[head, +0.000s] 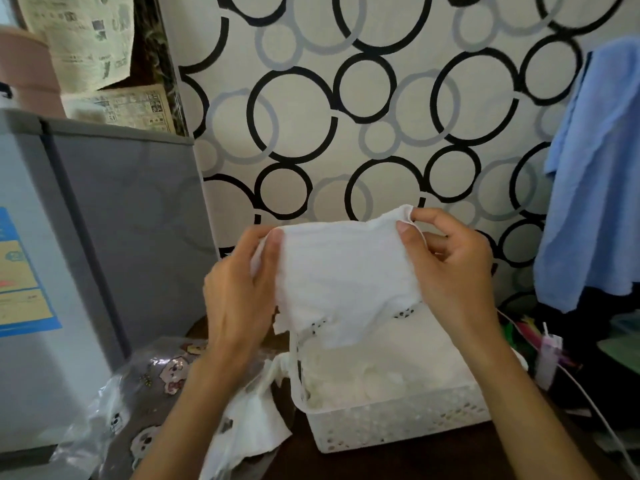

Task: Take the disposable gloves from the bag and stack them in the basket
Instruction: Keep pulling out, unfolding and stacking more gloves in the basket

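Head view: both hands hold a thin, white, translucent disposable glove (341, 271) stretched above the white perforated plastic basket (398, 420), which sits on the dark tabletop (450, 459) near its front edge. Left hand (242, 289) pinches the left edge, right hand (450, 268) pinches the top right corner. Film looks featherlight, limp and clingy; edges seem the best hold. Clear cartoon-printed bag (145, 386) lies at front left. Newspaper print on the wall is unreadable.
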The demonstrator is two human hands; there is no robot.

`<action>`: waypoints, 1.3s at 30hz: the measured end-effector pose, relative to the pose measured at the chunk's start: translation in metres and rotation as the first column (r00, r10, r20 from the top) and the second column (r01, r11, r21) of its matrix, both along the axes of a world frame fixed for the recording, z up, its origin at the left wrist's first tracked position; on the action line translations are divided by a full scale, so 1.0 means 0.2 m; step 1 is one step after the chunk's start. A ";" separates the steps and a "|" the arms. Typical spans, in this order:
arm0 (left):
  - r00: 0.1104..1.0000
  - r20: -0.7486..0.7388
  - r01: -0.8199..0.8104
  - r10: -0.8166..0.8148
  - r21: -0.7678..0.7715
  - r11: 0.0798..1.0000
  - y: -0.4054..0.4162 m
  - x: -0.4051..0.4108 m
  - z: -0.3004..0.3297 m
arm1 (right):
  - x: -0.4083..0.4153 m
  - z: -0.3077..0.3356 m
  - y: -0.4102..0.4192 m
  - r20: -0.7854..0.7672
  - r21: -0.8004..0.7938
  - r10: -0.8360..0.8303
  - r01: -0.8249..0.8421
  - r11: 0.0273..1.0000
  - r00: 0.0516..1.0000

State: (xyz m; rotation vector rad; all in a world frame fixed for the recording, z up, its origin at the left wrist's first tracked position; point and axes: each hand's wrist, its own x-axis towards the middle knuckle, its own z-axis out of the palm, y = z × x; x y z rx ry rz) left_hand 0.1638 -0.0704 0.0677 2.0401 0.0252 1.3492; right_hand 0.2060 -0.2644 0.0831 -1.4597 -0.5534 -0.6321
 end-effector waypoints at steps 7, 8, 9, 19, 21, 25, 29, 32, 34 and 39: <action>0.969 -0.247 0.028 0.004 0.128 0.991 0.03 -0.05 0.18 | 0.03 0.03 -0.11 -0.276 -0.110 0.167 -0.203 0.973 0.947; 0.925 -0.379 0.057 0.008 0.160 0.985 0.02 0.00 0.14 | 0.09 0.00 -0.13 -0.360 -0.212 0.160 -0.248 0.945 0.919; 0.861 -0.508 0.099 0.011 0.189 0.977 0.02 0.07 0.09 | 0.15 -0.05 -0.15 -0.436 -0.323 0.120 -0.280 0.904 0.892; 0.715 -0.690 0.100 0.108 0.254 0.962 -0.07 0.45 -0.34 | 0.46 -0.37 -0.27 -0.414 -0.619 -0.360 0.031 0.785 0.836; 0.736 -0.656 0.048 0.167 0.297 0.954 -0.07 0.47 -0.33 | 0.44 -0.38 -0.27 -0.292 -0.644 -0.420 0.148 0.751 0.859; 0.798 -0.561 -0.045 0.218 0.305 0.951 -0.06 0.49 -0.32 | 0.42 -0.39 -0.26 -0.269 -0.662 -0.443 0.170 0.730 0.855; 0.821 -0.565 0.173 0.083 0.383 0.907 -0.10 0.40 -0.26 | 0.44 -0.41 -0.26 -0.321 -0.684 -0.426 0.104 0.722 0.846; 0.485 -0.870 0.504 0.085 0.358 0.786 -0.15 0.31 -0.27 | 0.44 -0.40 -0.27 -0.349 -0.688 -0.420 0.075 0.722 0.838; 0.321 -0.930 0.559 0.177 0.338 0.757 -0.14 0.28 -0.33 | 0.44 -0.39 -0.28 -0.337 -0.685 -0.446 0.109 0.720 0.829; 0.226 -0.926 0.571 0.303 0.378 0.729 -0.15 0.28 -0.42 | 0.40 -0.29 -0.28 -0.221 -0.690 -0.336 0.097 0.718 0.916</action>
